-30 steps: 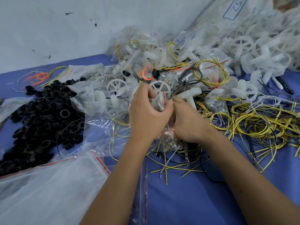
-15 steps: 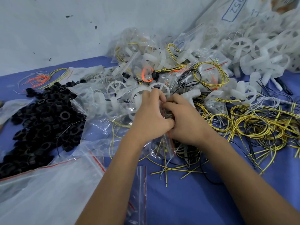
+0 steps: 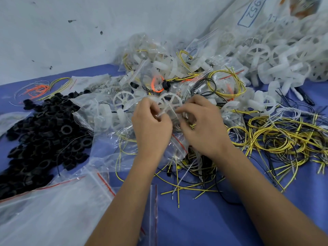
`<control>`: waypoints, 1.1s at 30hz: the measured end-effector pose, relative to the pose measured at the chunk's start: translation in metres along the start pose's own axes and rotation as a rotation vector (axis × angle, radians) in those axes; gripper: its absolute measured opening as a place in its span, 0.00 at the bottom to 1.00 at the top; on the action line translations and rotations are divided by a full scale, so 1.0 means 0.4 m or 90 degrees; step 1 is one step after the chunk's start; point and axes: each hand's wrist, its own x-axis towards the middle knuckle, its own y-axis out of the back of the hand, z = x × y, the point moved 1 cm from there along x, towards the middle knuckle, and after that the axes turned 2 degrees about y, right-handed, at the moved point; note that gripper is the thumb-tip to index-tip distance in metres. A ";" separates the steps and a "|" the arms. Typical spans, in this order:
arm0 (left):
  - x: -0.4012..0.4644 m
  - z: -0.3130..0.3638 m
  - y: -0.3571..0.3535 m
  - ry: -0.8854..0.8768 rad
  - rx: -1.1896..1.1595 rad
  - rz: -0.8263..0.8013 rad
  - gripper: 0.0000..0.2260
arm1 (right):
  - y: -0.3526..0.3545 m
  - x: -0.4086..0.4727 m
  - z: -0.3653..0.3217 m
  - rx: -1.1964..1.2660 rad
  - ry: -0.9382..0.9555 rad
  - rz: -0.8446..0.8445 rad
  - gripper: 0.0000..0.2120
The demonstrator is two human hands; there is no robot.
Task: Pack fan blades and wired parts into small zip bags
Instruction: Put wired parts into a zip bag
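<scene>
Head view: both hands' fingers pinch zip bag; black rings left, yellow wires right

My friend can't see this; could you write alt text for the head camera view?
Two bare hands, left hand and right hand, pinch a small clear zip bag holding a white fan blade, above a blue table strewn with yellow wires, black rings and empty bags.

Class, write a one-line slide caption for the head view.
Both hands, left and right, grip a small zip bag holding a white fan blade, amid yellow wires and black rings.
</scene>
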 end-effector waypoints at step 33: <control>-0.023 -0.019 -0.029 -0.007 -0.052 -0.109 0.06 | 0.133 0.223 0.067 -0.076 0.052 0.188 0.09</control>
